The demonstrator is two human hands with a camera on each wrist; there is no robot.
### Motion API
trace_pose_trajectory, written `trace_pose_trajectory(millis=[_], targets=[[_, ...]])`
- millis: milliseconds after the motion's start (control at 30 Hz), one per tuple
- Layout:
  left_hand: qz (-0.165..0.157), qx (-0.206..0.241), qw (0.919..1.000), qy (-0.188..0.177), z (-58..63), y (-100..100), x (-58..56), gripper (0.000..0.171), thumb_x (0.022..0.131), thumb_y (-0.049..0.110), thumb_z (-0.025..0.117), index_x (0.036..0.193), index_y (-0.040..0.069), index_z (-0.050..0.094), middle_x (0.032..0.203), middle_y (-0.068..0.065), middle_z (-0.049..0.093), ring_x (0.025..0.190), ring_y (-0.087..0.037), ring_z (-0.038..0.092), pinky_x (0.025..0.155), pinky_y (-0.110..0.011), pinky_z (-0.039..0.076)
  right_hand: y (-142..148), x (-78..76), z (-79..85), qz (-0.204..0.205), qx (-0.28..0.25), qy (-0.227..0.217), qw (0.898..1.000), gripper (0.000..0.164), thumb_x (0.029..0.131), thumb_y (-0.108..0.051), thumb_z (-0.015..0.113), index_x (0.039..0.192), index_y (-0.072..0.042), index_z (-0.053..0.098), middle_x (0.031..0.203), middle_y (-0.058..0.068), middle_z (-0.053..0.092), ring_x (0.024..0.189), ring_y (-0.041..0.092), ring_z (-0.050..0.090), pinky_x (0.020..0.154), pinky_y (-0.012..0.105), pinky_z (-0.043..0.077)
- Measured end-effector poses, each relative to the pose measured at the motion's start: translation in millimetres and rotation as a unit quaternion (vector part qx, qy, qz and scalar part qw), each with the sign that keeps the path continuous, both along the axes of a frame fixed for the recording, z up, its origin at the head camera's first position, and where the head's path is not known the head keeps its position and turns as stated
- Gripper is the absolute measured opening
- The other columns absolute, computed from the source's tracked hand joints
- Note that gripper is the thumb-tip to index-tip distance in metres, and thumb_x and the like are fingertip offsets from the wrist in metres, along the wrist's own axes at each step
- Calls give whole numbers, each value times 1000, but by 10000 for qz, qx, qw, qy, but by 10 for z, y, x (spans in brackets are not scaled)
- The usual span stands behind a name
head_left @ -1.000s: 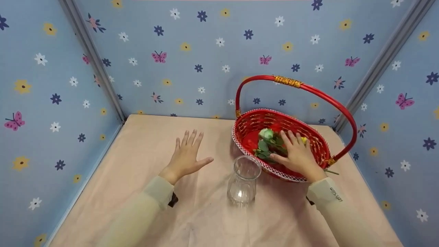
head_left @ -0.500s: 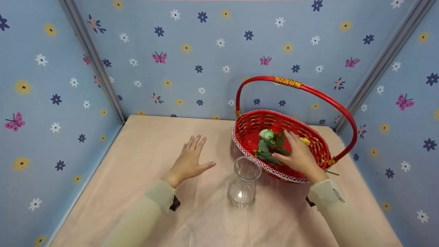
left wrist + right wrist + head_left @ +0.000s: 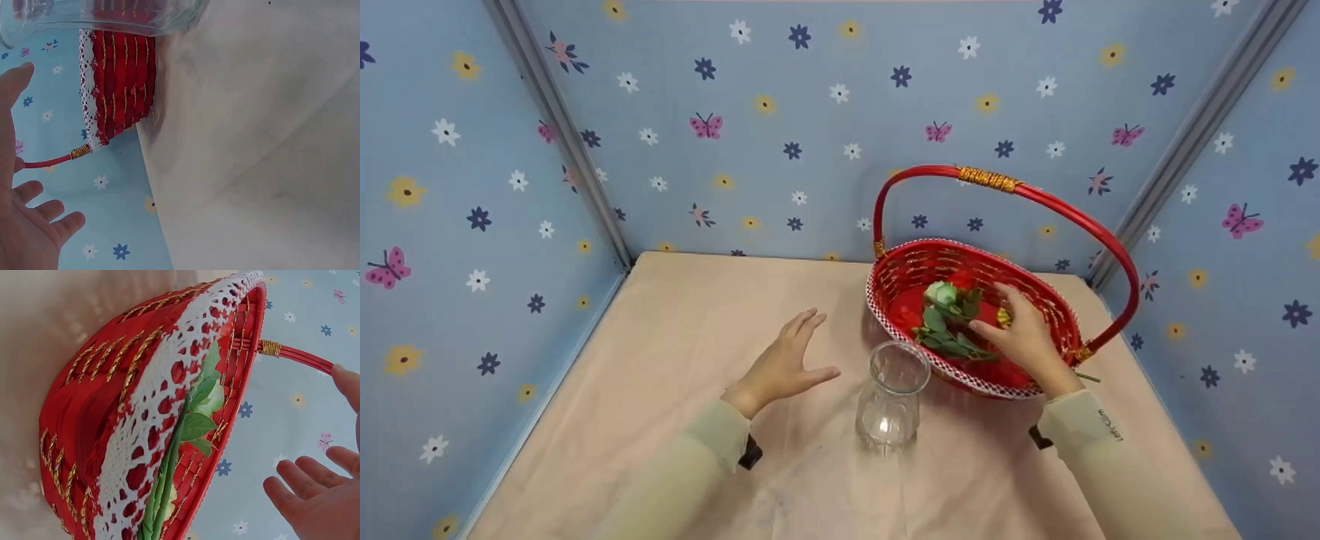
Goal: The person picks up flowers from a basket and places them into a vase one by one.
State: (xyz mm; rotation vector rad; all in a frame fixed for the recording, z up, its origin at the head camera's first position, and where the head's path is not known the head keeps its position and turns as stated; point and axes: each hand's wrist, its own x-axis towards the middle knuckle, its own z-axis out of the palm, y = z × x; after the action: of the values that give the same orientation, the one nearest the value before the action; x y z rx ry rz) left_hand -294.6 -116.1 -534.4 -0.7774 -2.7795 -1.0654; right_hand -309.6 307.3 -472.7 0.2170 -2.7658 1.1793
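A red woven basket (image 3: 883, 281) with a tall handle and white lace trim stands at the right. In it lie a pale green rose (image 3: 940, 293) with leaves, something red behind it, and a yellow flower (image 3: 1003, 318) partly behind my right hand (image 3: 1024, 337). That hand hovers over the basket, thumb and fingers apart, holding nothing. Green stems (image 3: 163, 486) lean on the rim in the right wrist view. A clear glass vase (image 3: 889, 412) stands upright before the basket. To its left, my left hand (image 3: 784, 367) is held above the table, fingers spread and touching nothing.
A pale cloth covers the table (image 3: 720, 300). Blue patterned panels (image 3: 780, 112) close off the back and both sides. The basket's handle (image 3: 1080, 217) arches high above my right hand. One stem end (image 3: 1087, 376) pokes out past the basket's right rim.
My left hand has moved slightly right and nearer to me, toward the vase. My right hand has shifted a little right, its fingers bending more. Basket and vase stay put.
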Motion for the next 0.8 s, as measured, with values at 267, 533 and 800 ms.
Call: trace_pose_trajectory(millis=[267,533,800], targets=[[-172,442,9983,-326,-76,117,54,100,90,42,89,166,3,37,174,-23,32,161,-44,34,130,-62,35,95,18,36,-89,27,-18,10000,79,101,-23,81,164,0,40,157,29,52,143,50,55,118,65,49],[-330,530,9966,-529,-196,244,85,103,88,44,90,168,7,36,174,-19,35,162,-39,34,133,-55,31,212,35,51,-126,201,-174,9996,78,102,-25,79,165,-2,40,155,30,53,140,50,57,115,66,51],[-550,684,9945,-570,-287,346,102,105,86,44,91,166,3,38,171,-21,38,160,-41,37,132,-58,34,331,47,47,-226,255,-243,9991,76,102,-28,80,164,-3,43,152,30,55,139,51,58,114,65,52]])
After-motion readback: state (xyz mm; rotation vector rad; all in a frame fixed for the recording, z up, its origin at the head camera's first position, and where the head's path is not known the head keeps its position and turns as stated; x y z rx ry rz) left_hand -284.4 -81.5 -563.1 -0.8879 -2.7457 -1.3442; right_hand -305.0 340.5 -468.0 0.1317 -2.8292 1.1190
